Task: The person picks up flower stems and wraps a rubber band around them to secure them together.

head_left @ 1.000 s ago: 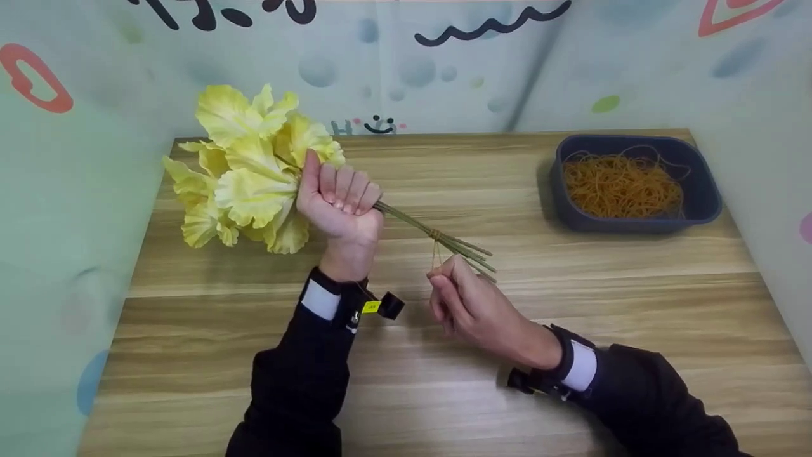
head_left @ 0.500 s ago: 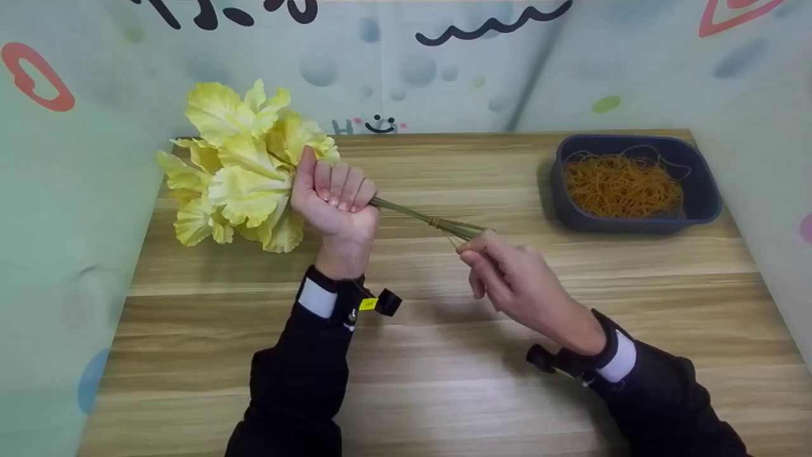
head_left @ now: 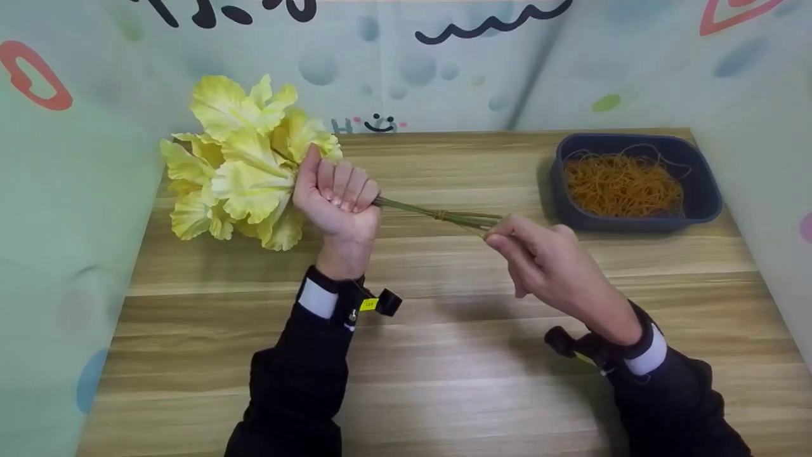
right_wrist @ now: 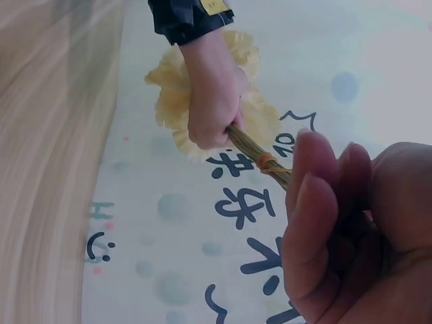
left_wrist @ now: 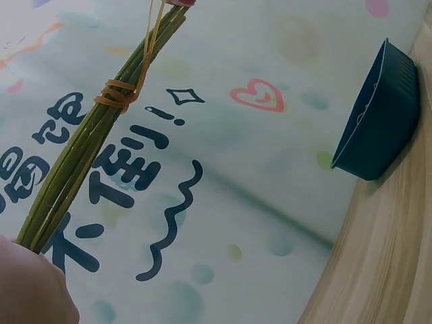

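A bunch of yellow ruffled flowers (head_left: 250, 171) hangs over the far left of the table, heads pointing left. My left hand (head_left: 339, 197) grips its green stems (head_left: 409, 206) just below the blooms. Around the stems, toward their cut ends, a tan rubber band (left_wrist: 116, 96) is wound in several turns. Its free loop is stretched along the stems toward the ends in the left wrist view. Thumb and forefinger of my right hand (head_left: 552, 266) pinch that loop at the stem ends, which the fingers partly hide.
A dark blue plastic bin (head_left: 634, 223) with a heap of tan rubber bands (head_left: 622, 184) stands at the back right of the wooden table (head_left: 444, 393). Printed backdrop walls (head_left: 444, 70) rise behind the table and along both sides.
My right hand has moved right and up, drawing the rubber band's loop from below the stems out along them to their ends. The left hand has stayed nearly still.
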Motion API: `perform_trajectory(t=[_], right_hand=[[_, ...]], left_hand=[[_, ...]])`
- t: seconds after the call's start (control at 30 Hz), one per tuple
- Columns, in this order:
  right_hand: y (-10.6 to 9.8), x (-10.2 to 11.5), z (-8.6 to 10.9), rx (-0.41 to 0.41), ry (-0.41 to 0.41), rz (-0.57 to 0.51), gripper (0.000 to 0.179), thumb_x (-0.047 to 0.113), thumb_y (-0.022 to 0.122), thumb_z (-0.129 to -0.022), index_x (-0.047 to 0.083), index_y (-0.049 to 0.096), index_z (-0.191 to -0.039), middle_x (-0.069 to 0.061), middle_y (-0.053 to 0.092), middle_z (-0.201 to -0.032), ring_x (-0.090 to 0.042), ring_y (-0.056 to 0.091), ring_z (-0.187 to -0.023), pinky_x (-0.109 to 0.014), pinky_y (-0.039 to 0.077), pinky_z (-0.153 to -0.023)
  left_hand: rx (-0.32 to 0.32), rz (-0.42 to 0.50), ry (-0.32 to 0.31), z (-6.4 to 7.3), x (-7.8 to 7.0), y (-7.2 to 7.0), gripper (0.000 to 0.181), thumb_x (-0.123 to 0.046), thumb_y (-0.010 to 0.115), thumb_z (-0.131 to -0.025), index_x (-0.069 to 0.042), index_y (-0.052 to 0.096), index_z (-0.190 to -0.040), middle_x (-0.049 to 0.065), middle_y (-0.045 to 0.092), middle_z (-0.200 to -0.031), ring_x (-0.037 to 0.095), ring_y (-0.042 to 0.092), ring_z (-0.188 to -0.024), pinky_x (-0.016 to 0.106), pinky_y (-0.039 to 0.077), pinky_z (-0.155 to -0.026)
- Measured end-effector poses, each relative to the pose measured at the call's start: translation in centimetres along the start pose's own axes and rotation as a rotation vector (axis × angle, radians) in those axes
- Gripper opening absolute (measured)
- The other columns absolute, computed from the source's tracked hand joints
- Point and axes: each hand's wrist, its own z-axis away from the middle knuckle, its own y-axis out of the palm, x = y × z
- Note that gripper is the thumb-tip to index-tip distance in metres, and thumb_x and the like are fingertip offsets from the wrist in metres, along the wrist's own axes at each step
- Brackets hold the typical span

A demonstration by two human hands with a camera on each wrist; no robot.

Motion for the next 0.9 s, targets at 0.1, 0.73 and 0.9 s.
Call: perform_trajectory(t=[0.1,0.73,0.9], right_hand=[[-0.5,-0.1,0.0,-0.016,-0.009,0.013,0.007,0.001,0.064,-0.104,0.008,0.065,-0.103,0.010,0.056,-0.052,0.001,0.057,-0.043,-0.017,0.052,-0.052],[-3.0,-0.9,0.3,-0.091,-0.042,0.215,0.005,0.010,0.066,-0.106,0.006,0.070,-0.106,0.007,0.061,-0.055,0.000,0.059,-0.048,-0.017,0.050,-0.052],[-3.2,-1.1,0.2,-0.087,-0.043,0.227,0.006,0.010,0.066,-0.105,0.007,0.072,-0.106,0.006,0.061,-0.055,0.000,0.059,-0.048,-0.016,0.049,-0.052]], left_hand=[[0.012,-0.012,0.001,0.1,0.0,0.0,0.072,-0.031,0.021,-0.115,-0.016,0.034,-0.046,-0.008,0.014,-0.048,0.006,0.008,-0.042,0.019,0.005,-0.041],[0.020,0.037,-0.026,0.1,0.1,0.0,0.071,-0.031,0.021,-0.115,-0.015,0.034,-0.047,-0.008,0.013,-0.048,0.006,0.007,-0.043,0.019,0.003,-0.042],[0.010,0.040,-0.020,0.1,0.0,0.1,0.071,-0.031,0.022,-0.115,-0.015,0.035,-0.047,-0.009,0.014,-0.048,0.005,0.007,-0.043,0.019,0.003,-0.042]])
